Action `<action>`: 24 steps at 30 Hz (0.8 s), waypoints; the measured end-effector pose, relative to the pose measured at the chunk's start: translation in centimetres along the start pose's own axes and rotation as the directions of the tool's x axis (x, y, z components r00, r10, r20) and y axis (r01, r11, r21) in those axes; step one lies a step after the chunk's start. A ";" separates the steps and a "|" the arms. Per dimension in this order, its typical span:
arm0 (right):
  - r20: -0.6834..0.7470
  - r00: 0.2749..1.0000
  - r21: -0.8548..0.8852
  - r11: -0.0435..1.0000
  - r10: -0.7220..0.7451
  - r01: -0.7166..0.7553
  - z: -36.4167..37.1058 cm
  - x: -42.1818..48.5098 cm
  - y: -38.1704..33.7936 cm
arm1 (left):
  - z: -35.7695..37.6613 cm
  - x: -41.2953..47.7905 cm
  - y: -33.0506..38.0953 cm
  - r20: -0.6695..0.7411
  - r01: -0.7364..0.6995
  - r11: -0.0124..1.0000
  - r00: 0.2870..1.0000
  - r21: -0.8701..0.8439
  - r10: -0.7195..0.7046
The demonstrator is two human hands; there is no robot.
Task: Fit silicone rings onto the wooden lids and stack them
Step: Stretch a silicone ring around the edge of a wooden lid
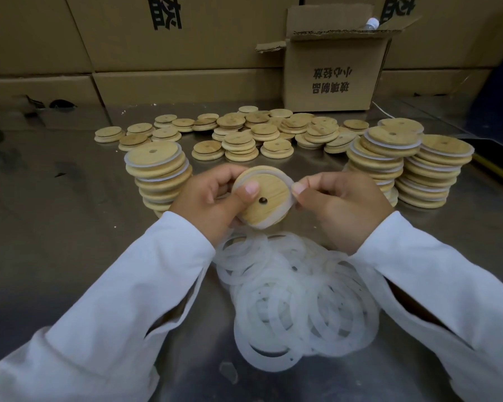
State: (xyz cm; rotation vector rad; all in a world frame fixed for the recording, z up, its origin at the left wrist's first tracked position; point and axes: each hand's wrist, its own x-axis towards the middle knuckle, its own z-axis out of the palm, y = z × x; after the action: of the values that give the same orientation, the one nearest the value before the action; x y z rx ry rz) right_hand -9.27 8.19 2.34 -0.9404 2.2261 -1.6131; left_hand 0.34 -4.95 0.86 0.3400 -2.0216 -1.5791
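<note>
I hold a round wooden lid (269, 195) with a small centre hole above the metal table. My left hand (212, 198) grips its left edge, thumb pressed on the wood. A translucent silicone ring (285, 178) sits around the lid's rim, and my right hand (337, 204) pinches the ring at the right edge. Below my hands lies a heap of loose silicone rings (296, 300). Stacks of ringed lids stand at the left (157, 175) and at the right (407, 163). Bare wooden lids (256, 134) are scattered behind.
An open cardboard box (331, 74) stands at the back right on the steel table (55, 227). Large cartons (157, 39) wall off the far side. A yellow strip (497, 169) runs along the right edge.
</note>
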 end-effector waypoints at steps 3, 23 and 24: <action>0.028 1.000 0.014 1.000 -0.004 0.003 0.2 -0.1 0.1 | -0.1 0.0 0.1 0.017 0.012 0.999 1.000 0.032 -0.013; 0.030 0.996 0.122 0.990 -0.079 0.075 2.2 -1.3 0.5 | 1.6 0.6 -0.1 -0.300 0.265 0.907 0.881 -0.328 -0.366; 0.031 0.997 0.134 0.989 -0.072 0.067 2.3 -1.3 0.5 | 1.6 0.6 0.0 -0.313 0.264 0.911 0.878 -0.316 -0.363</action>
State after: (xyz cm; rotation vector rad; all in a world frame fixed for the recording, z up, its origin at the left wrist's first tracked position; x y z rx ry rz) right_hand -7.18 7.36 0.84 -1.0127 2.0551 -1.7360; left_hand -1.01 -3.94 0.79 0.8310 -1.5011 -1.7962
